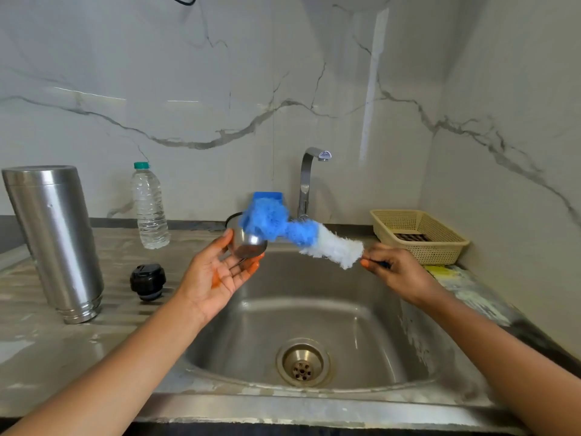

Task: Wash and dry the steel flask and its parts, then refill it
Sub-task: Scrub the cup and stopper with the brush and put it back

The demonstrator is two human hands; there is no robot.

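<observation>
Head view, your left hand (220, 272): fingers and thumb grasp the steel cup (248, 245) over the sink's (314, 309) far rim.
Your right hand (393, 272): fingers pinch the brush (301, 234) handle, blue end at the cup.
Flask (55, 240): mouth down, bench's left edge.
Stopper (147, 281): between flask and sink.

centre frame, over sink (361, 325): left hand (220, 273) holds steel cup (248, 245), right hand (397, 272) pinches brush (327, 245) handle, blue end in cup. left frame, on desk (28, 335): flask (55, 240) upside down, black stopper (147, 281) beside.
</observation>
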